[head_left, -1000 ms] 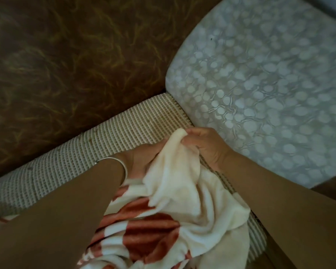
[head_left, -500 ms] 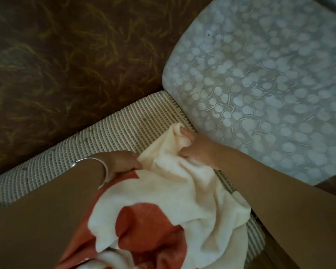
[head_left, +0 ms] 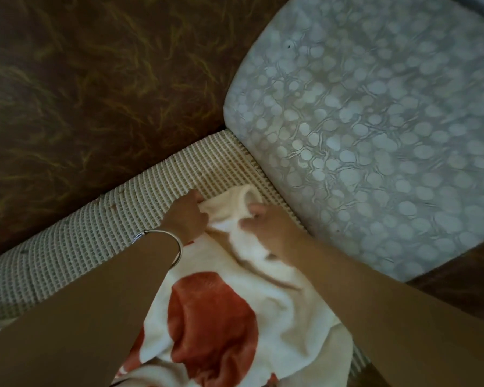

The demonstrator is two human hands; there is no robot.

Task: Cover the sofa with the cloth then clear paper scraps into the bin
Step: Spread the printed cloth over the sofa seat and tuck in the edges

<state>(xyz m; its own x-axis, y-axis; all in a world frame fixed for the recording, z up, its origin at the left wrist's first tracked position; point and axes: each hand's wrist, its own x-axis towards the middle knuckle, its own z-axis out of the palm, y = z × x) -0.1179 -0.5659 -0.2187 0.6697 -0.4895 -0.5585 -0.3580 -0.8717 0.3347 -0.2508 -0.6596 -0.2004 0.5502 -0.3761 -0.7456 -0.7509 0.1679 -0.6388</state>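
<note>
A cream cloth (head_left: 243, 291) with large red patches lies bunched on the sofa seat (head_left: 76, 238), which has a beige waffle-weave surface. My left hand (head_left: 186, 216), with a silver bangle at the wrist, pinches the cloth's top edge. My right hand (head_left: 266, 227) grips the same edge just to the right, near the seat's corner. The edge between them is rolled into a small loop. No paper scraps or bin are in view.
The sofa's dark brown backrest (head_left: 90, 79) with yellowish streaks fills the upper left. A grey-white cushion (head_left: 369, 129) with a bubble pattern rises at the right. A dark wooden surface (head_left: 464, 283) shows at the lower right.
Both hands have pushed the cloth's top edge further up toward the seat's back corner. The cloth has spread flatter, showing a big red patch.
</note>
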